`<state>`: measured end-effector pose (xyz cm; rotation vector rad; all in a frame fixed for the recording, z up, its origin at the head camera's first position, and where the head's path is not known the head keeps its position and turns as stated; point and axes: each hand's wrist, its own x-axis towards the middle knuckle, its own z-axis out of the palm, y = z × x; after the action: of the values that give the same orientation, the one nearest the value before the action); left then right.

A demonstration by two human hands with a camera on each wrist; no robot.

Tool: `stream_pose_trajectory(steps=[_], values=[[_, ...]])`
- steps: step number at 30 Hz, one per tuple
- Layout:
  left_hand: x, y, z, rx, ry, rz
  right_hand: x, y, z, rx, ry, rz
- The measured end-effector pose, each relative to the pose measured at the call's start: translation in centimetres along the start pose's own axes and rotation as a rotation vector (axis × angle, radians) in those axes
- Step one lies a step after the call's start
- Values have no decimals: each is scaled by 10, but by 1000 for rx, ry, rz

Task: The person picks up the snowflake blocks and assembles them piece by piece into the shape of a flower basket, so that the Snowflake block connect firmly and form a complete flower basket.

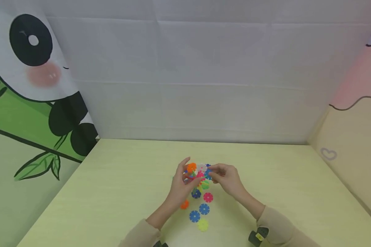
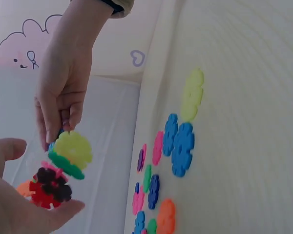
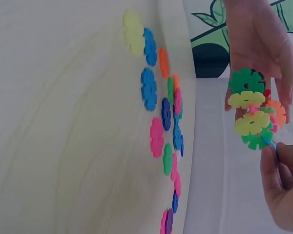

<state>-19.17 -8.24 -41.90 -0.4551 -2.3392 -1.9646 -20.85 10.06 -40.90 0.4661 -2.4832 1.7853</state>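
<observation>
Both my arms reach up over the counter (image 1: pixel 126 178) and lean in toward each other. My left hand (image 1: pixel 180 188) is up in the air, with thumb and fingers curled around a bunch of flower discs (image 3: pixel 252 122). My right hand (image 1: pixel 229 178) comes in from the other side and pinches one small blue piece (image 3: pixel 269 142) right by the bunch; I can't tell if they touch. In the bunch I count at least two yellow discs, two green ones and one orange one. On the counter, close to me, lie one pale yellow disc (image 1: pixel 203 225), two blue discs (image 1: pixel 194 216), one orange disc (image 1: pixel 184 205), one pink disc (image 1: pixel 208 197) and one dark blue disc (image 1: pixel 196 194). More lie past them, too crowded to count.
</observation>
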Motion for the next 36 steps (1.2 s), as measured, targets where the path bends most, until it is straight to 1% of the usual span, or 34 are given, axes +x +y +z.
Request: stream_pose_trajectory(steps=[2,5,7,10,14,17,19,21,24,26,30,34,36], values=[[2,-1,-4,14,-84,-14,1,3,-4,-38,-29,-31],[6,-3,-10,67,-190,-36,2,6,-9,-69,-84,-62],[6,-5,-12,107,-237,-53,2,6,-11,-75,-121,-74],[5,-8,-13,130,-260,-68,1,6,-13,-75,-167,-88],[3,-10,-17,142,-255,-52,-1,5,-14,-85,-228,-85],[3,-10,-24,115,-244,-50,-2,9,-15,-131,-279,-77],[3,-10,-29,88,-227,-61,-1,16,-14,-183,-349,-76],[4,-11,-35,66,-207,-73,-1,24,-11,-234,-435,-70],[5,-11,-40,67,-173,-85,1,35,-6,-290,-537,-53],[5,-11,-42,70,-155,-90,2,41,-4,-313,-550,-39],[6,-10,-44,60,-130,-105,5,48,1,-358,-522,-21],[5,-10,-44,35,-120,-118,6,53,4,-401,-510,8],[5,-9,-43,31,-117,-109,5,53,5,-421,-508,19]])
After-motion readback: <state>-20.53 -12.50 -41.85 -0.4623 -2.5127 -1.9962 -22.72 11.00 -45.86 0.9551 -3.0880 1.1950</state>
